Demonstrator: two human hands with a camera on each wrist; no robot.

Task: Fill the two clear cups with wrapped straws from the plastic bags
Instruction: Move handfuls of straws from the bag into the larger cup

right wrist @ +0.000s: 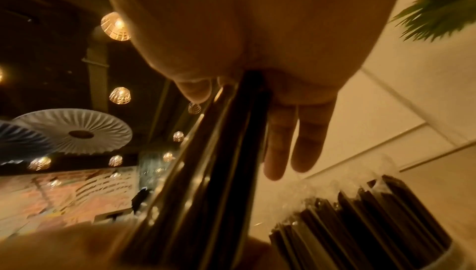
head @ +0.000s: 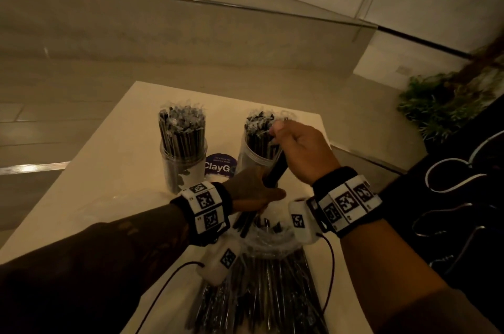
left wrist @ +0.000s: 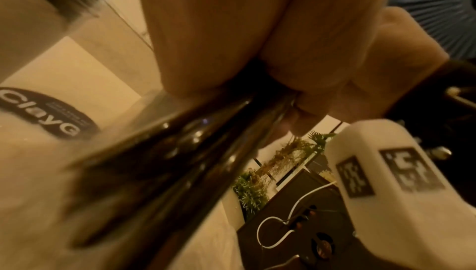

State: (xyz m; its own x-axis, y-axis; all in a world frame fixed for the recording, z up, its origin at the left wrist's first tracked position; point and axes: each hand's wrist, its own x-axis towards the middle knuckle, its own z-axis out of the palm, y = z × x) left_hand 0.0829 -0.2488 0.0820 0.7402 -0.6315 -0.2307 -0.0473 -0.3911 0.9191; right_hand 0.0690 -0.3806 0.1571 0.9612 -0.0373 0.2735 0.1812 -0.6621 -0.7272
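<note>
The right hand (head: 302,153) is closing thumb and forefinger around a slim bundle of black straws in clear wrappers (head: 274,170), while its other fingers (right wrist: 293,142) are hanging straight beside the bundle. The left hand (head: 251,192) is sitting under the bundle's lower end, seemingly steadying it; whether its fingers are curling round the straws cannot be made out. The bundle's long axis is running from about 7 o'clock up to 1 o'clock, its top leaning against the straws already standing in the right-hand clear plastic cup (head: 256,153), which lies just at 11 o'clock from the right fingers, so that hand is the nearer one for dropping them in. The left-hand clear plastic cup (head: 182,167), at 9 o'clock, is looking packed full. The open clear plastic bag of straws (head: 261,279) is lying at 6 o'clock on the pale square table (head: 114,170). Both wrist views are blurring badly, hiding the bundle's tips.
</note>
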